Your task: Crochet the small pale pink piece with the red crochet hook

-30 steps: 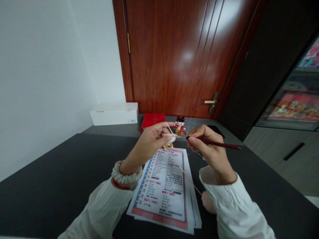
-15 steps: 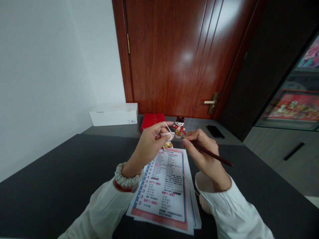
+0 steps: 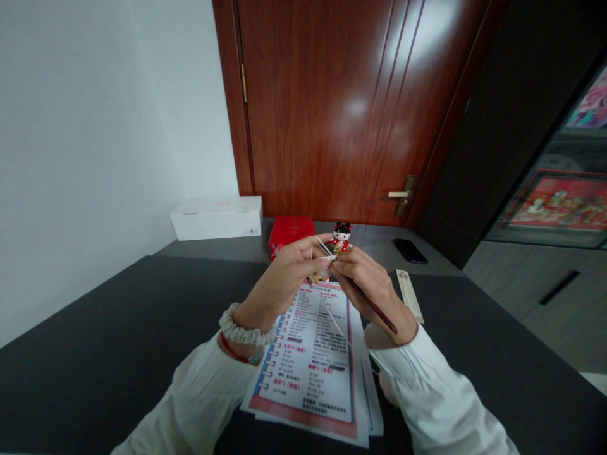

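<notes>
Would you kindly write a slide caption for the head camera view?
Above printed sheets on a dark table, the left hand holds pale yarn and the right hand a brown stick.

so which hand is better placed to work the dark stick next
Likely the right hand: it grips the dark stick, with its fingertips close to the white yarn. The left hand is taken up holding that yarn.

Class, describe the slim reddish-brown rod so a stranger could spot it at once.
On the black table lie white printed paper sheets. Over their far right corner, the right hand grips the slim dark reddish-brown rod, its near end slanting toward the wrist. Dark and straight, it stands apart from the thin white yarn at the left hand.
</notes>
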### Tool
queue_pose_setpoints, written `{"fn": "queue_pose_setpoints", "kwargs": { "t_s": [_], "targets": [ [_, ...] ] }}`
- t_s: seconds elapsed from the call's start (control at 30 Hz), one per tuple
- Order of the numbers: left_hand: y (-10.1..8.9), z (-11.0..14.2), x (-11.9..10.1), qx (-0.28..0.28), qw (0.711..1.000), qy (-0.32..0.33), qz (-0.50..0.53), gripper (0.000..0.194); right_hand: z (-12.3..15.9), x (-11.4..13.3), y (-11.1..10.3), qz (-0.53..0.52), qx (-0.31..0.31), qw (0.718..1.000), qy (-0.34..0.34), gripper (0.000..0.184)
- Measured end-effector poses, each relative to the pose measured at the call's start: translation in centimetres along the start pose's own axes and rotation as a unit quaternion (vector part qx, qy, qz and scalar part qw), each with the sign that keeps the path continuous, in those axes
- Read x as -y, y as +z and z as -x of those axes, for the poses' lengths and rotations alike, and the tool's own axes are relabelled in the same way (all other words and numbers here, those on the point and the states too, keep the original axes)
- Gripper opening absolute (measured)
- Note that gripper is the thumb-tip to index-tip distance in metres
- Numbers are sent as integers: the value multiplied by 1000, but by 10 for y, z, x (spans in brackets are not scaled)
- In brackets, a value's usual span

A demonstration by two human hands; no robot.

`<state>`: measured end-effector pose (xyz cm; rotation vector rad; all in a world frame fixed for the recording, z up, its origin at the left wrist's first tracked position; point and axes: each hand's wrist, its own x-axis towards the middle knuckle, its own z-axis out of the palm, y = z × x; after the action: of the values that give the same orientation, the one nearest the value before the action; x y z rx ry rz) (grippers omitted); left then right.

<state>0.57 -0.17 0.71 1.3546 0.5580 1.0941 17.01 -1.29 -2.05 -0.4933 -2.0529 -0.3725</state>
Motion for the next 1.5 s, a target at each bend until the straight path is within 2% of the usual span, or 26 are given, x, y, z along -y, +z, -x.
{"fn": "queue_pose_setpoints", "kwargs": {
  "t_s": [0.1,0.2,0.33,0.4,0.47,0.53,0.63,0.73,0.8,0.83,0.87,0.93,1.0,1.07,1.13,1.17,1.23,1.3,1.37,1.43,1.5],
  "targets": [
    [-1,-2,0,0,1000,1,22,46,-2,4,0,79,3,997,-11,16],
    [-1,-6,-1,-40,998,45,-32,51,-7,11,0,105,25,994,30,11],
    [-5,-7,0,-71,986,90,-118,51,-8,17,-7,41,50,996,67,13],
    [-8,-7,2,-68,983,102,-139,49,-6,19,-13,-19,31,995,88,14],
    [-12,-5,4,-54,981,105,-152,47,-3,18,-18,-85,-9,987,139,12],
    [-14,-4,6,-40,981,103,-156,42,1,15,-20,-158,-49,963,214,12],
    [-16,-1,9,-28,984,102,-146,38,5,6,-17,-292,-92,901,309,13],
    [-13,1,11,-15,989,88,-117,42,5,-1,-8,-432,-115,827,339,15],
    [-9,2,10,-1,994,76,-82,43,2,-1,-1,-481,-117,796,349,17],
    [-6,2,10,5,996,68,-62,44,0,0,2,-480,-115,796,350,16],
    [-4,1,9,6,997,60,-41,45,-2,2,5,-456,-121,813,341,16],
    [1,0,6,0,999,45,-7,47,-5,5,9,-344,-127,879,305,11],
    [4,-2,3,-17,999,37,17,49,-3,6,13,-189,-113,950,222,6],
    [4,-3,2,-25,998,27,41,50,1,4,18,-45,-92,987,124,8],
    [2,-4,2,-18,998,9,66,48,6,0,22,33,-91,993,60,15],
    [1,-4,3,-12,997,-1,78,47,8,-2,24,34,-97,994,45,18],
    [-2,-3,3,3,995,-16,100,44,10,-3,23,-42,-116,991,46,19],
    [-5,-3,4,18,992,-27,119,46,10,-3,18,-169,-127,972,98,15],
    [-10,-3,4,33,990,-39,129,49,10,-1,10,-266,-121,939,183,9],
    [-15,-3,5,42,990,-41,127,49,12,-1,2,-308,-115,916,230,7],
    [-20,-3,6,50,991,-36,118,48,14,-2,-5,-327,-106,906,246,7]
  ]
}}
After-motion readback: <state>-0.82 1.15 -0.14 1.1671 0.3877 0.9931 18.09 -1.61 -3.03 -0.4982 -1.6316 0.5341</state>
